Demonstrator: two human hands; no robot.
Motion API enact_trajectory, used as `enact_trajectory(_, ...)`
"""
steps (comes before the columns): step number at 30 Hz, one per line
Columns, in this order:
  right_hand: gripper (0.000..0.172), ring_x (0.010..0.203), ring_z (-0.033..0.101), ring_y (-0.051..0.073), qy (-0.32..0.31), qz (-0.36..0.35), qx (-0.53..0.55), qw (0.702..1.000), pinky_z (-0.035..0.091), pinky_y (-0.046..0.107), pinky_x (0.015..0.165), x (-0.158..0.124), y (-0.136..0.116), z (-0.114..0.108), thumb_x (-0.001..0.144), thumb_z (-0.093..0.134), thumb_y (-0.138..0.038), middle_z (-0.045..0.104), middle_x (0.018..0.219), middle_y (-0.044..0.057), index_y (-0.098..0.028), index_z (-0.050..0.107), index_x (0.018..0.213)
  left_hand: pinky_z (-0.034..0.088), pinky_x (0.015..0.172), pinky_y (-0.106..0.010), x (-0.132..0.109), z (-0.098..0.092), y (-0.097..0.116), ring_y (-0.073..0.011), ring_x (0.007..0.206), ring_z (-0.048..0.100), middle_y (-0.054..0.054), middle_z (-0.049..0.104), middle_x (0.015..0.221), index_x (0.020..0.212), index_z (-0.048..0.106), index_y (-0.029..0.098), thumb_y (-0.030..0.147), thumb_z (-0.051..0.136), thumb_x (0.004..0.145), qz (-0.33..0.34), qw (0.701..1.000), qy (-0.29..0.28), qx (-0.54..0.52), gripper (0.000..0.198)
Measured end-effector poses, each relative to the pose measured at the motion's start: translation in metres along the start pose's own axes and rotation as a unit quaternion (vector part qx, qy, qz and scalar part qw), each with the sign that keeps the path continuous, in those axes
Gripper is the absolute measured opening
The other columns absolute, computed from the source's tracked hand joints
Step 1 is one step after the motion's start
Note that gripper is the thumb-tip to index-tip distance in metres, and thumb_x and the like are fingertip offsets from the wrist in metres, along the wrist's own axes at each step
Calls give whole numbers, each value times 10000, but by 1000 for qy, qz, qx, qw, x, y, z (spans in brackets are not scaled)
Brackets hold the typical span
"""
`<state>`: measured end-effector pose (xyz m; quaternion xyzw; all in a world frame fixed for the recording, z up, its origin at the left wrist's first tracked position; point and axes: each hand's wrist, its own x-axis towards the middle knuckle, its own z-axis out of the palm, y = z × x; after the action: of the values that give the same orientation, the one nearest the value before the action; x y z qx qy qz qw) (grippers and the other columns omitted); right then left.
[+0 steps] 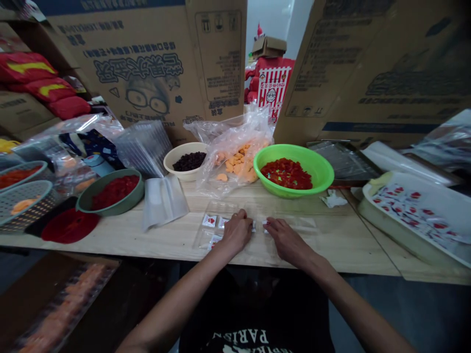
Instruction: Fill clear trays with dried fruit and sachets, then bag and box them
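Observation:
Both my hands rest low on the pale wooden table (331, 245) near its front edge. My left hand (235, 233) pinches a small white sachet (253, 226) at its fingertips. Facing it, my right hand (289, 240) has its fingers closed on another small sachet (265, 226). Under and around them lies a clear plastic blister tray (235, 230), partly hidden by my hands. Several sachets with red marks sit in its left cells, one (209, 220) plainly visible.
Behind the tray stand a bright green bowl (290, 169) of red pieces, a cream bowl (186, 161) of dark berries, and a plastic bag (235, 164) of orange pieces. A white tray (412, 215) of printed sachets lies right; a grey-green bowl (112, 193) and baskets lie left.

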<state>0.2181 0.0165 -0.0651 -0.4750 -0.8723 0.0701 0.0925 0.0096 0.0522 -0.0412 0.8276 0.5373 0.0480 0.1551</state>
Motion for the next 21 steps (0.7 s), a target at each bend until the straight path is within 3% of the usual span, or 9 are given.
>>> enact_trajectory(4, 496, 1186, 531, 289, 20, 27, -3, 999, 467, 454, 1010, 3, 3, 7, 717, 453, 76, 574, 1271, 208, -96, 656, 1135, 501, 814, -335, 6, -13, -2, -258, 1025, 615, -77, 651, 1061, 1051, 712, 226, 401, 537, 956, 76, 995, -58, 27, 265)
enact_trajectory(7, 443, 1205, 521, 289, 20, 32, 0, 999, 467, 435, 1006, 5, 6, 7, 700, 459, 76, 542, 1302, 221, -94, 656, 1059, 503, 842, -347, 11, -20, -6, -268, 1017, 639, -100, 688, 1027, 1056, 704, 197, 418, 567, 940, 112, 989, -82, 43, 285)
enact_trajectory(10, 391, 1265, 479, 294, 30, 20, 19, 999, 439, 433, 1031, 7, 8, 6, 671, 478, 66, 501, 1362, 217, -108, 657, 972, 507, 830, -350, 13, -24, -7, -264, 959, 669, -97, 710, 1013, 1184, 666, 224, 386, 560, 939, 156, 982, -93, 51, 312)
enact_trajectory(15, 499, 1184, 499, 297, 79, 84, 23, 993, 427, 429, 970, 8, 3, 4, 754, 504, -5, 555, 1295, 201, -112, 598, 1233, 503, 792, -307, 15, -25, -13, -237, 908, 676, -75, 707, 970, 1217, 657, 261, 303, 528, 930, 211, 970, -115, 40, 318)
enact_trajectory(17, 482, 1125, 519, 292, 58, 101, 16, 993, 425, 415, 918, 7, 1, 4, 773, 496, -14, 590, 1250, 181, -124, 605, 1230, 499, 791, -289, 15, -26, -19, -229, 915, 671, -70, 698, 998, 1252, 644, 270, 236, 556, 884, 230, 965, -123, 15, 380)
enact_trajectory(21, 474, 1187, 486, 293, 26, 86, 15, 996, 386, 408, 939, 10, 0, 3, 756, 501, 6, 572, 1334, 159, -132, 619, 1194, 486, 805, -261, 15, -29, -32, -199, 897, 660, -50, 666, 1033, 1266, 647, 297, 136, 538, 842, 256, 958, -123, -38, 467)
